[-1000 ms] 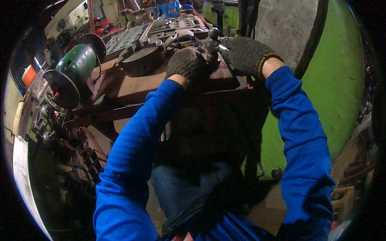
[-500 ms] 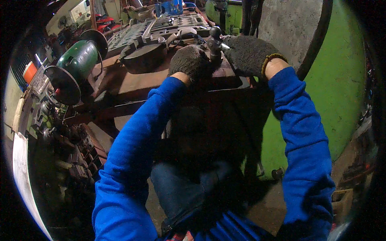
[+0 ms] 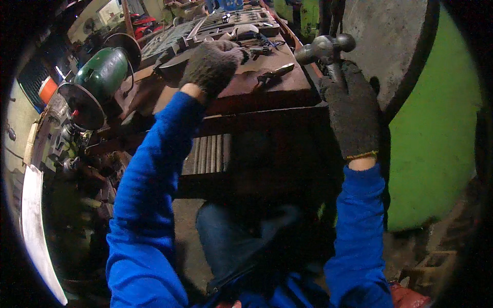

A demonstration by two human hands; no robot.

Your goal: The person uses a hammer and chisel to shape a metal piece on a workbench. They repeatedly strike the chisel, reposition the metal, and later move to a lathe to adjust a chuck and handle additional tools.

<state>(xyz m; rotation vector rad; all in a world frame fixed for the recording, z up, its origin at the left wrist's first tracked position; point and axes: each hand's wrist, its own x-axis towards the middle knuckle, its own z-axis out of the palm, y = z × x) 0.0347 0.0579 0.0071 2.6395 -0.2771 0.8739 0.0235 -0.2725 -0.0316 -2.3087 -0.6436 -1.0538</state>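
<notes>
My right hand (image 3: 354,110), in a dark knitted glove, grips a ball-peen hammer (image 3: 326,49) close under its head, beyond the bench's right corner. The hammer stands head up, its rounded end toward the right. Over the bench (image 3: 292,95), my gloved left hand (image 3: 210,64) is closed with its fingers curled; whatever they hold is hidden. Just beyond those fingers lie several small dark tools (image 3: 259,50). A dark tool with a pale, narrow end (image 3: 275,74) rests on the bench top between my hands. Behind my left hand shows part of a dark round block (image 3: 174,64).
To the left stands a green bench grinder (image 3: 100,66) with disc wheels. Farther back on the bench are trays of metal parts (image 3: 236,21). A large grey disc (image 3: 377,41) and a green machine body (image 3: 436,143) border my right side. Ribbed metal (image 3: 211,153) sits below the bench edge.
My hands have moved apart: the left toward the left, the right lower and to the right with the hammer. The pale-ended tool on the bench is now uncovered.
</notes>
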